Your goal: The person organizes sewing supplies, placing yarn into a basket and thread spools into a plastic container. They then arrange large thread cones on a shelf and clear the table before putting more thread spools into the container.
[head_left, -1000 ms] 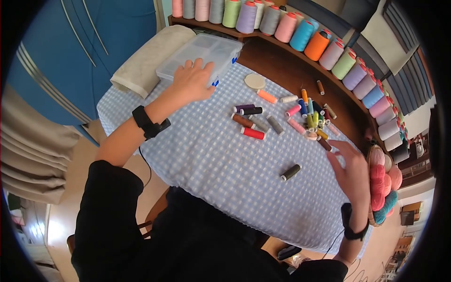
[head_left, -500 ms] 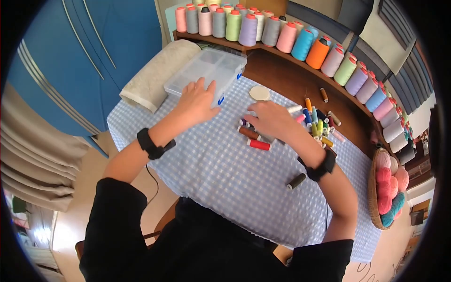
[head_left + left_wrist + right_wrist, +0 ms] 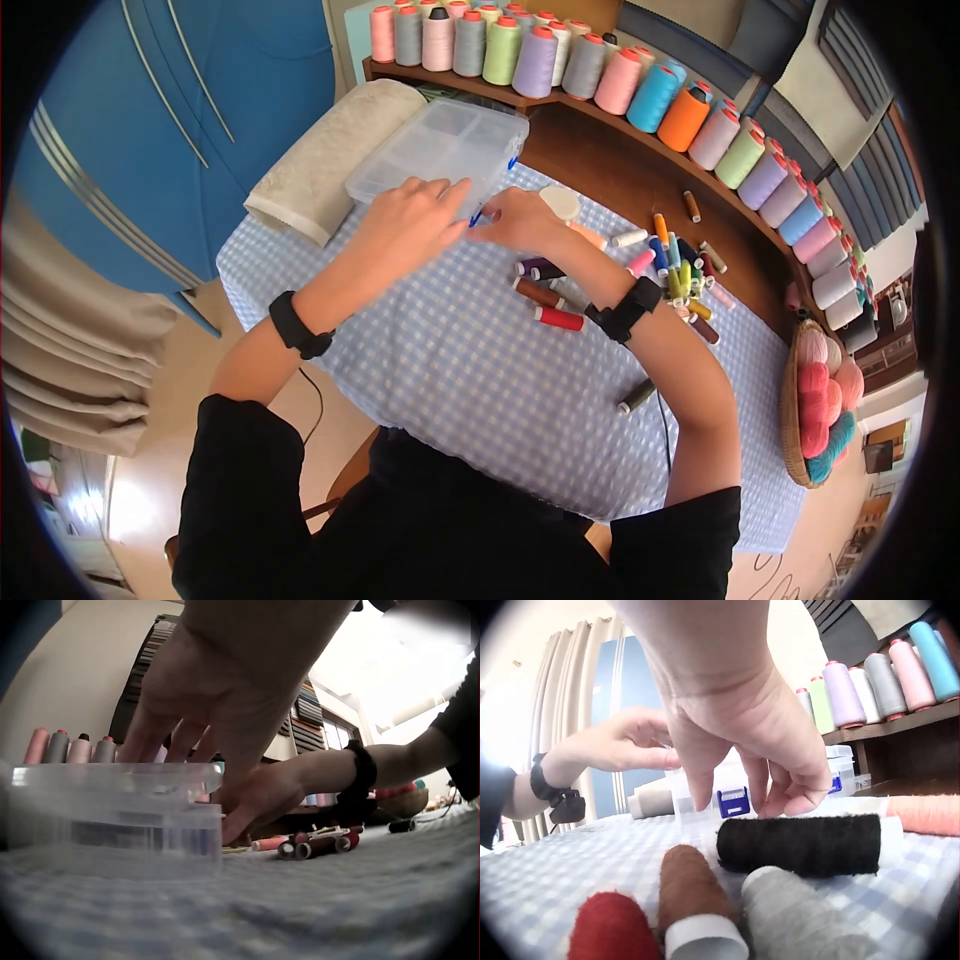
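Clear plastic box (image 3: 435, 140) sits at the far left of the table, lid over the base. Its left side runs close along the beige fabric roll (image 3: 325, 150); its far edge comes near the wooden shelf (image 3: 640, 136). Its right edge, carrying two blue latches, faces the spools.

Left hand (image 3: 418, 218) reaches over the near right corner of the lid. Fingers extended, grip loose; whether the tips press the lid cannot be told.

Right hand (image 3: 520, 218) is at the same corner, just beside the left. Its thumb and fingers stand apart, with the nearer blue latch (image 3: 733, 801) visible between them; contact with the latch cannot be told.

Below the right hand, black spool (image 3: 799, 844) lies crosswise, with brown spool (image 3: 694, 889), grey spool (image 3: 802, 915) and red spool (image 3: 558, 318) bunched on its near side. Cream disc (image 3: 560, 203) lies just right of the right hand. A mixed spool pile (image 3: 685, 275) stretches further right, toward the shelf.

Room: a strip of checked cloth (image 3: 450, 380) separates the box's right edge from the bunch. A broader stretch runs from the red spool to the near table edge; dark spool (image 3: 636, 396) lies on its right part. Yarn basket (image 3: 793, 400) stands at the right edge.
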A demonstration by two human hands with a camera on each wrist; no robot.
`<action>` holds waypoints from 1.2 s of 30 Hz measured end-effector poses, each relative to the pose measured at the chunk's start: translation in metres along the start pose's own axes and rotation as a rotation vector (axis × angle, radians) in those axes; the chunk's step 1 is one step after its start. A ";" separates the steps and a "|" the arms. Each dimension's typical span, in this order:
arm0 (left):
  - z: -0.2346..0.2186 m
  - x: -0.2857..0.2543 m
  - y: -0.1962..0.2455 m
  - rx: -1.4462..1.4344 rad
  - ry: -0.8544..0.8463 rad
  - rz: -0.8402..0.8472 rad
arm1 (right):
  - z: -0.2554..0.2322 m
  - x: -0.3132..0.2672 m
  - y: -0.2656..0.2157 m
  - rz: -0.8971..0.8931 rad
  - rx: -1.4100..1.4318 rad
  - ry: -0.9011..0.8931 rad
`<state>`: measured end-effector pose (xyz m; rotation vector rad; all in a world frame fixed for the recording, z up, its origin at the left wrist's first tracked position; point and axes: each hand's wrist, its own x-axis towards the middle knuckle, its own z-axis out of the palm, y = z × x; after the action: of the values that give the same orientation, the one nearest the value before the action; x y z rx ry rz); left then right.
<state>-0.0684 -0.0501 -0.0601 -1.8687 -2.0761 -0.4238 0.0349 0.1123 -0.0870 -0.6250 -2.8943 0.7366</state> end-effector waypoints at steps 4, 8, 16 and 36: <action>-0.001 0.003 -0.003 0.131 0.187 0.133 | 0.006 0.004 0.000 0.054 0.025 0.034; -0.005 0.009 -0.009 0.198 0.332 0.165 | -0.002 0.002 0.000 0.089 0.036 -0.004; -0.065 0.019 -0.047 -0.280 0.640 -0.232 | -0.008 -0.059 -0.028 -0.052 -0.090 0.139; -0.029 -0.003 -0.141 0.017 0.749 -0.242 | -0.056 -0.066 0.055 0.159 -0.337 0.148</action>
<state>-0.2075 -0.0799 -0.0362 -1.1706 -1.7493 -0.9819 0.1259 0.1538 -0.0625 -0.9098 -2.8729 0.2003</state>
